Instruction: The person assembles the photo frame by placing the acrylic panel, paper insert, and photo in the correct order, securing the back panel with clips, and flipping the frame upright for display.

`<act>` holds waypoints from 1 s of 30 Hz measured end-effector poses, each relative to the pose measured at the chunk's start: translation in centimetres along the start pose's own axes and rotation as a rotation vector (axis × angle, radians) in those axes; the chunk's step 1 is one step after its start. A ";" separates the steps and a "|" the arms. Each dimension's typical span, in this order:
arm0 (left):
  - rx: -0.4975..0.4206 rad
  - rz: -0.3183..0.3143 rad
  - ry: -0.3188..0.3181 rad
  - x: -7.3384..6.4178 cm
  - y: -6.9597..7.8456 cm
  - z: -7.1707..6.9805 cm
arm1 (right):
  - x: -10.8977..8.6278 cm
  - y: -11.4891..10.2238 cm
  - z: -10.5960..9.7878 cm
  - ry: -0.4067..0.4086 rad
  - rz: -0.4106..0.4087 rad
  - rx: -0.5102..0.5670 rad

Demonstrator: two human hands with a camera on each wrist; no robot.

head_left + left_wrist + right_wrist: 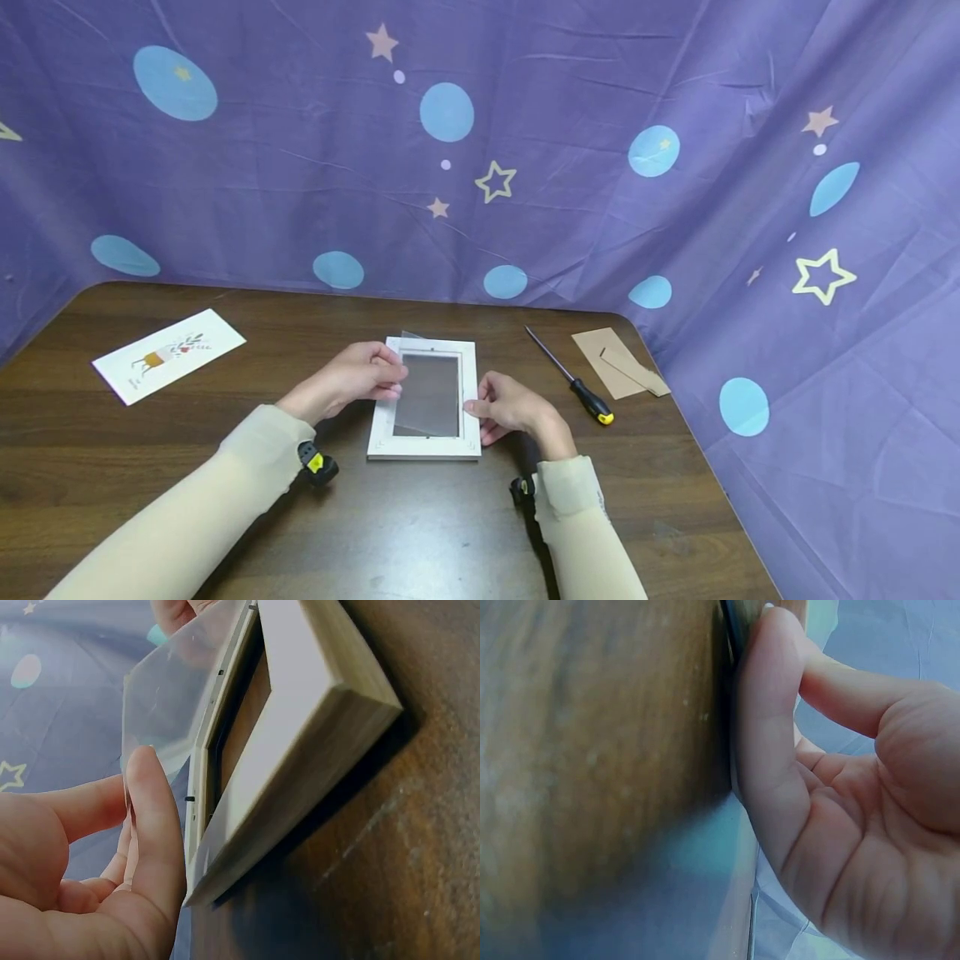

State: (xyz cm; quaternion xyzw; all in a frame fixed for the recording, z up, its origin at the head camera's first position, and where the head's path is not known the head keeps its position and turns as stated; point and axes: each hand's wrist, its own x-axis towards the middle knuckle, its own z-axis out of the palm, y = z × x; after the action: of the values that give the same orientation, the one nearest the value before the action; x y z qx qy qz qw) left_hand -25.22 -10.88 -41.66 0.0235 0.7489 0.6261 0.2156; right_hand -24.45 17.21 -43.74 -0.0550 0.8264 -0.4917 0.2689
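A white picture frame (381,433) lies on the brown table, with dark wood showing through its opening. My left hand (356,379) pinches a clear plastic sheet (169,690) between thumb and fingers at its edge. In the left wrist view the sheet is tilted up from the frame's opening, and small dark tabs stand along the inner rim. At the frame's right side, my right hand (513,408) grips the border, thumb on top and fingers against the side. The right wrist view shows mostly that hand's fingers (769,735) and the table.
To the left lies a white card (168,354) printed with an animal and leaves. A black-and-yellow screwdriver (592,402) is on the right, beside a brown backing board (607,358) with a strip-like stand piece (633,371) on it. A purple patterned curtain (300,192) hangs behind the table.
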 end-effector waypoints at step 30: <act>0.391 0.079 0.139 0.1 -0.7 1.2 | 0.0 0.0 -0.1 -0.003 0.007 0.016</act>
State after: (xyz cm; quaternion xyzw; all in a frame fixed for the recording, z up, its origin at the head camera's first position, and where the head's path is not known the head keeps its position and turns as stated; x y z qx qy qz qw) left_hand -24.76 -9.88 -42.46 0.0511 0.8678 0.4769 0.1298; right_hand -24.50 17.26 -43.72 -0.0508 0.8221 -0.4975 0.2722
